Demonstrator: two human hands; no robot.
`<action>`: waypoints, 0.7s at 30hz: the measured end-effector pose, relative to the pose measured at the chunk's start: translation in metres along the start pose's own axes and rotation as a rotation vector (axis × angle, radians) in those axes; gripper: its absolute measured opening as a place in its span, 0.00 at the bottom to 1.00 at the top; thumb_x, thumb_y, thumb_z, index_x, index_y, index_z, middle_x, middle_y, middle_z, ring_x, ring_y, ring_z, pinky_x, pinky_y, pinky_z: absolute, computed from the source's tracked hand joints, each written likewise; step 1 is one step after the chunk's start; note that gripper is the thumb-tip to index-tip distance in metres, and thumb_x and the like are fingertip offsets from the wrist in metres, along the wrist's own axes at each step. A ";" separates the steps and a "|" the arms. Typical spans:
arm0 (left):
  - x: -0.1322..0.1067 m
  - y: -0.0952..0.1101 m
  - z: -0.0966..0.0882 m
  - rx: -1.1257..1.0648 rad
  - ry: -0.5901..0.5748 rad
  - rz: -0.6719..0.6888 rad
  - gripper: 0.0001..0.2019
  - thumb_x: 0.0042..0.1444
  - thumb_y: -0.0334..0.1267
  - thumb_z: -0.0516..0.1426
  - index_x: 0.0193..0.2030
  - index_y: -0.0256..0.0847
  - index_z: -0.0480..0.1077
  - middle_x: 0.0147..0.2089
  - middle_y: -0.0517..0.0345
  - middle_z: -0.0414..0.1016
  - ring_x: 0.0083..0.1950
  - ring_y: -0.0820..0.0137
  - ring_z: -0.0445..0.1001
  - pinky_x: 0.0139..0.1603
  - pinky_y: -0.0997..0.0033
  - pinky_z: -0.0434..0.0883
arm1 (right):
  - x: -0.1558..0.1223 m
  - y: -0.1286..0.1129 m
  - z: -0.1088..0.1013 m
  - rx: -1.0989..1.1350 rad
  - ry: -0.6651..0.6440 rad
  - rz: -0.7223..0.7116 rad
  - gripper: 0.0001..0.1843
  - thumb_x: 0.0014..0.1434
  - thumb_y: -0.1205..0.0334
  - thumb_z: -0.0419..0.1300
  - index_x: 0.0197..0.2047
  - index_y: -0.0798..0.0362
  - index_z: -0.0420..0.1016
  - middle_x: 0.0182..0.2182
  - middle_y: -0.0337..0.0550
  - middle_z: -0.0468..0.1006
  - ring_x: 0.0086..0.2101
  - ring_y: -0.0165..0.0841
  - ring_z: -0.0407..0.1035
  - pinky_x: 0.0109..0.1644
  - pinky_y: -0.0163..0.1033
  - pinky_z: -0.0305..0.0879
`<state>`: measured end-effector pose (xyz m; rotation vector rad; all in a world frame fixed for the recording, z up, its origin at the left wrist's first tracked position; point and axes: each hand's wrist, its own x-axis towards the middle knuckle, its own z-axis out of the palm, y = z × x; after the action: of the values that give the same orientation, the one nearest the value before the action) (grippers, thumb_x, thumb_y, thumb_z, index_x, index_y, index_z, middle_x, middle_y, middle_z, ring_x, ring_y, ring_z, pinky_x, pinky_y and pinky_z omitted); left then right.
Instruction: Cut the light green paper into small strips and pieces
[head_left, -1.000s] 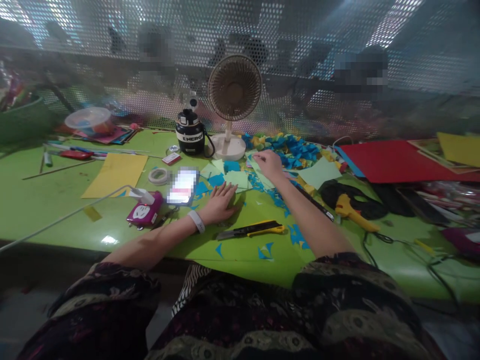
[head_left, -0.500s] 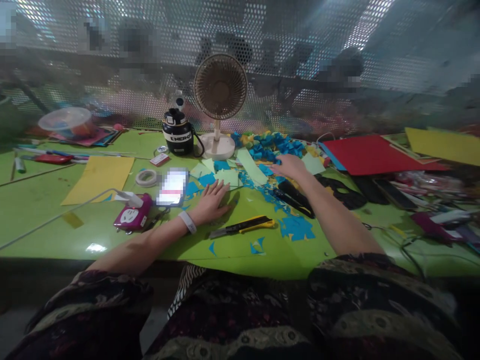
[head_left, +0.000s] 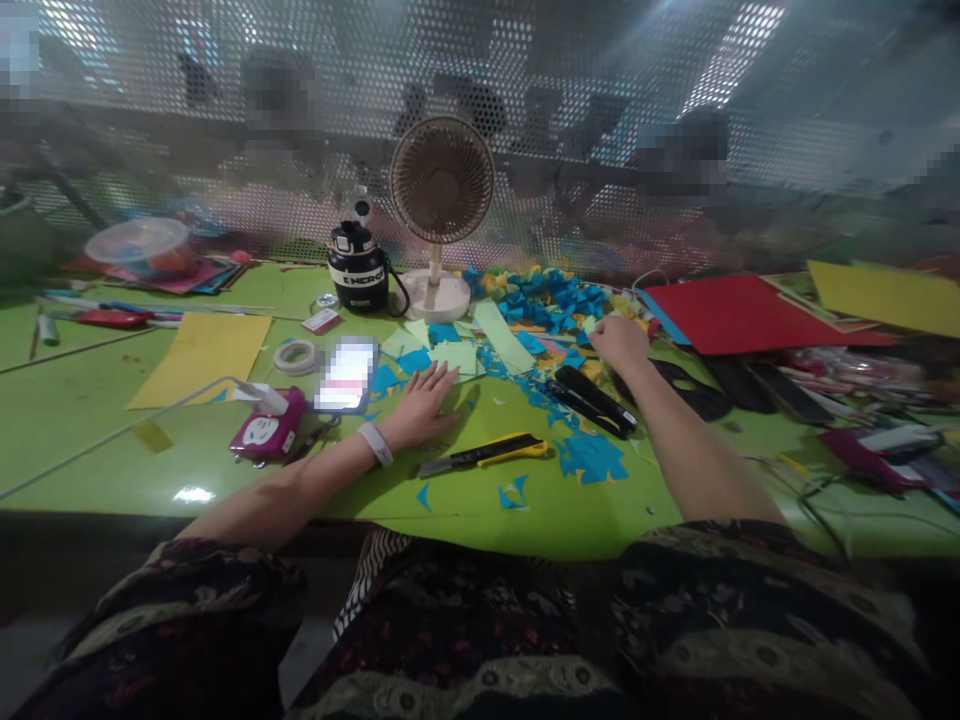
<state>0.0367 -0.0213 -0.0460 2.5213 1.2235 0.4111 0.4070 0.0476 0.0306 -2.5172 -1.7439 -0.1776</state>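
Observation:
My left hand [head_left: 421,402] lies flat with fingers spread on the green table [head_left: 90,420], beside light green paper squares [head_left: 454,356] and blue scraps. My right hand [head_left: 619,343] is stretched out to the right of them, fingers curled and pinched on a small light green paper piece [head_left: 592,325] at the edge of a heap of folded blue and yellow paper [head_left: 551,292]. A black tool [head_left: 596,397] lies just under that forearm. A yellow utility knife [head_left: 487,453] rests between my arms.
A small fan [head_left: 441,205] and a black flask [head_left: 358,272] stand at the back. A phone [head_left: 346,375], tape roll [head_left: 294,355], pink charger [head_left: 266,432] and yellow sheet [head_left: 202,350] lie left. Red paper [head_left: 739,312], cables and tools crowd the right.
My right hand moved rightward from the light green squares across the paper heap, then closed on a small green piece. My left hand stayed flat. The view shifted right.

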 end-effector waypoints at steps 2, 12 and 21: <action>0.000 0.001 -0.001 -0.007 0.004 0.006 0.39 0.63 0.51 0.52 0.75 0.37 0.44 0.77 0.41 0.41 0.78 0.54 0.36 0.75 0.46 0.42 | 0.000 0.002 0.002 0.041 0.031 -0.016 0.13 0.61 0.61 0.57 0.42 0.56 0.82 0.44 0.56 0.82 0.46 0.46 0.74 0.47 0.43 0.66; 0.002 0.008 -0.014 -0.480 0.142 0.020 0.33 0.62 0.51 0.55 0.69 0.35 0.58 0.72 0.40 0.57 0.73 0.56 0.56 0.73 0.52 0.55 | -0.017 -0.013 -0.013 0.414 0.368 0.013 0.15 0.62 0.58 0.55 0.43 0.58 0.78 0.41 0.57 0.82 0.43 0.46 0.74 0.49 0.48 0.67; 0.006 0.010 -0.021 -1.618 -0.167 -0.335 0.28 0.57 0.62 0.57 0.49 0.36 0.72 0.46 0.41 0.80 0.46 0.57 0.79 0.49 0.57 0.75 | -0.163 -0.118 -0.019 0.418 0.174 -1.236 0.12 0.67 0.61 0.53 0.40 0.52 0.78 0.40 0.51 0.83 0.41 0.41 0.76 0.50 0.48 0.71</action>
<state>0.0392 -0.0198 -0.0217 0.9255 0.6558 0.6796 0.2392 -0.0644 0.0266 -0.8681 -2.5941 -0.0646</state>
